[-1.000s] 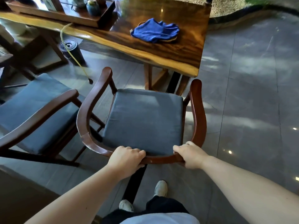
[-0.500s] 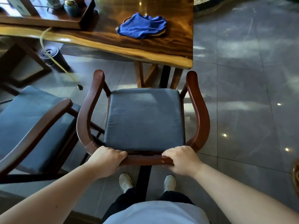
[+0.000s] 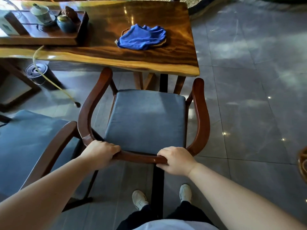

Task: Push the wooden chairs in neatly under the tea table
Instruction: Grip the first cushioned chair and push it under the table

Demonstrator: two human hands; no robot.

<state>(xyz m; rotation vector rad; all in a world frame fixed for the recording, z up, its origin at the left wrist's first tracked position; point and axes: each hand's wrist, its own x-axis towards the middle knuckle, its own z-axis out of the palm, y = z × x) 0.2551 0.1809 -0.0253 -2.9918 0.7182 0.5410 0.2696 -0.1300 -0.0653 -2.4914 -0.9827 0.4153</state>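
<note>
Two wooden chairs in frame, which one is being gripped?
The middle chair, facing the tea table's right end. The left hand and right hand both hold its curved back rail. The other chair, at frame left, is untouched.

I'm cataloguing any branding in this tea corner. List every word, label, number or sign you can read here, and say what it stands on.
No text can be read.
White box at the tea table's far left: a dark mark on its face, too small and blurred to read.
Pale lidded cup and dark jar on the tray: no legible marks.
Blue cloth, both chairs, black canister: no visible lettering.
</note>
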